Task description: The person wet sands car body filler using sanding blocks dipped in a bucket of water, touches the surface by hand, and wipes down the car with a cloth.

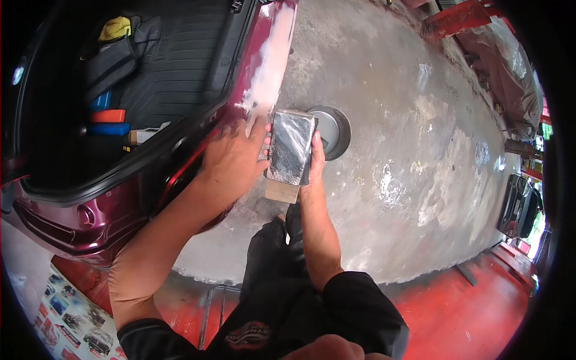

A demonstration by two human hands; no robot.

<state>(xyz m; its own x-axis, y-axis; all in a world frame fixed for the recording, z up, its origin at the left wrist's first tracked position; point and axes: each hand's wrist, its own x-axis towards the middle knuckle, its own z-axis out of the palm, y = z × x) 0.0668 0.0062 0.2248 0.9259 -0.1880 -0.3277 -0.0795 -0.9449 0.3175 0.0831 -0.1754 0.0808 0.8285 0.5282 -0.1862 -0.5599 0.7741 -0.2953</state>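
Note:
My right hand (316, 157) grips a sanding block (290, 147) along its right side. Dark, wet-looking sandpaper with pale smears is wrapped around it, and bare wood shows at the near end. My left hand (234, 153) lies with fingers stretched out on the edge of a dark red car body (255, 57), its fingertips close beside the block. Whether those fingertips touch the block I cannot tell. A whitish-pink sanded patch (271, 69) runs along the car's edge beyond my left hand. Behind the block, a round metal basin (345, 129) on the floor is partly hidden.
The open car trunk (186, 66) at left holds a grey and yellow cloth item (117, 30) and red and blue boxes (108, 116). Concrete floor (408, 120) stretches right, with red floor (456, 306) nearer. Plastic-covered things (504, 66) stand at far right.

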